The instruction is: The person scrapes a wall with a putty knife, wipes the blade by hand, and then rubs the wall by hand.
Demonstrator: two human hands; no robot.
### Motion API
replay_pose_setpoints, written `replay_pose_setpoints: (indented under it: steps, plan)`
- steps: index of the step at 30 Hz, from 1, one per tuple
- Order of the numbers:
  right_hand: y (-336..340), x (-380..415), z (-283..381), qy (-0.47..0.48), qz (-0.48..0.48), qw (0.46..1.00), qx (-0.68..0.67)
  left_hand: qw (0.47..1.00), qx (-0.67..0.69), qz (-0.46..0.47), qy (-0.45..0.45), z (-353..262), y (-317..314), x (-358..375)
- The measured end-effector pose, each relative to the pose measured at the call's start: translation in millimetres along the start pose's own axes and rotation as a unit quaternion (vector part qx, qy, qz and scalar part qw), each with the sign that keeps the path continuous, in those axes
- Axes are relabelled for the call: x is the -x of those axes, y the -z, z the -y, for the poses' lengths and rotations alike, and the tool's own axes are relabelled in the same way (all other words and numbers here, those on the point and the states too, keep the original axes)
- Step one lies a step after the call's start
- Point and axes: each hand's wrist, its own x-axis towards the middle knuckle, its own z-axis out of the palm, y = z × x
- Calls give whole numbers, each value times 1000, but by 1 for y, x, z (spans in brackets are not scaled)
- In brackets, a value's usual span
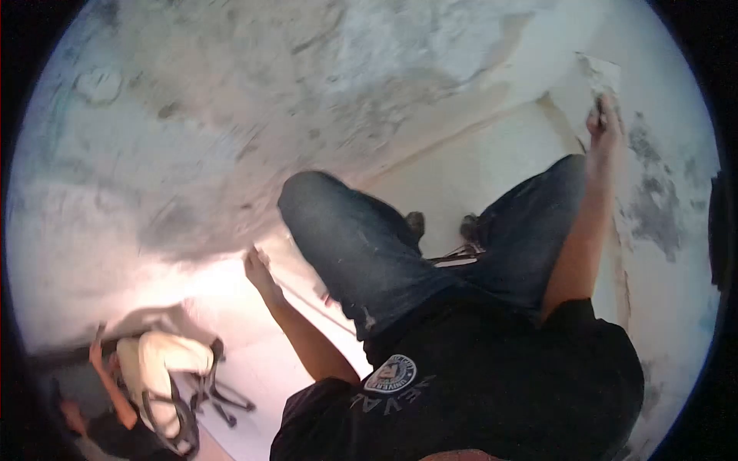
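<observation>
My right hand (606, 123) is raised at the upper right, its fingers closed round the dark handle of a flat trowel (602, 75). The trowel's pale blade lies close to the patchy wall beyond it. At the left, my left hand (257, 269) is beside the grey, rough wall (207, 154), near a bright patch of light. Its fingers look stretched out, with nothing seen in them. Between the arms are my bent knees in dark jeans (361, 246).
At the lower left another person (115, 419) in a dark top and light trousers sits on a chair (223, 396). A pale surface (492, 154) lies beyond my shoes (416, 223). Dark patches (653, 192) mark the right wall.
</observation>
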Motion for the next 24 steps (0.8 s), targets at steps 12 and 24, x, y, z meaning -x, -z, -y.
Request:
replay_pose_setpoints:
  steps: [12, 24]
  plan:
    - [28, 5, -49, -124, -106, 986, -26, 676, 228, 700, 24, -151, -228, 149]
    - [13, 20, -59, -111, 93, 989, 35, 699, -81, 710, -18, -126, -321, 233]
